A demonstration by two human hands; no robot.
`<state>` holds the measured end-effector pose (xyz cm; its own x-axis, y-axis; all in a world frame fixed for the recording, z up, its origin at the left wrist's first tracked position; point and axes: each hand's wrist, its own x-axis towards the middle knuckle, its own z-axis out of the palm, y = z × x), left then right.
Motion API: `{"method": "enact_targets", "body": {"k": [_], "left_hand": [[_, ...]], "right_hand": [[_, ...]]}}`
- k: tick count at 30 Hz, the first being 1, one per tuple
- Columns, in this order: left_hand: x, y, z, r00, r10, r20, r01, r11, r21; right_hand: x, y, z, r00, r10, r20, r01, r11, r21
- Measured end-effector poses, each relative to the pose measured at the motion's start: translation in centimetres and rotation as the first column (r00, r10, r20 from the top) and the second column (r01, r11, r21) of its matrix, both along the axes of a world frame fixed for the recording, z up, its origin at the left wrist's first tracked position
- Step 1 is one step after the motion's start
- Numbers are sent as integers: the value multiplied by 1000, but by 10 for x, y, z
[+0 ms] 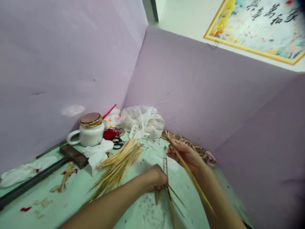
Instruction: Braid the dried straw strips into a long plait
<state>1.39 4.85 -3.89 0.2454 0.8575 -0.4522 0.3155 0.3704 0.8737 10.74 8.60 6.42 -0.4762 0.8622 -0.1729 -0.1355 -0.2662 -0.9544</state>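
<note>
Forearms [109,198] and straw strips [191,176] over mint-green tabletop [71,192], lilac walls [202,86] beyond.

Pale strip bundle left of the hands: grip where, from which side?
Likely across the middle of the pale strip bundle, from above: it lies lengthwise on the green table, strips loose with uneven far ends, and its near end runs up to the left forearm.

left hand [157,178]: clenched, left forearm [119,198] slanting inward | right hand [187,154]: pinching, fingers [172,149] curled, nearer the table's [88,197] far edge
</note>
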Motion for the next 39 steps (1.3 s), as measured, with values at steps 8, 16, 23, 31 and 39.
{"method": "enact_targets", "body": {"k": [8, 16, 23, 31, 39], "left_hand": [[-13, -11, 26, 995, -26, 97, 22, 999, 43], [-12, -7, 22, 989, -100, 110, 96, 994, 43], [-12, -8, 23, 990, -107, 92, 102, 993, 56], [-12, -6, 21, 987, -135, 88, 129, 989, 74], [-11, -8, 23, 991, -129, 41, 126, 990, 61]], "right_hand": [[65, -39, -62, 857, -68, 511, 71, 997, 12], [65, -47, -75, 870, 73, 487, -14, 992, -123], [63, -51, -73, 888, 118, 444, -67, 989, -128], [61, -52, -71, 914, 95, 395, -35, 987, -156], [49, -51, -79, 913, -30, 407, 76, 992, -97]]}}
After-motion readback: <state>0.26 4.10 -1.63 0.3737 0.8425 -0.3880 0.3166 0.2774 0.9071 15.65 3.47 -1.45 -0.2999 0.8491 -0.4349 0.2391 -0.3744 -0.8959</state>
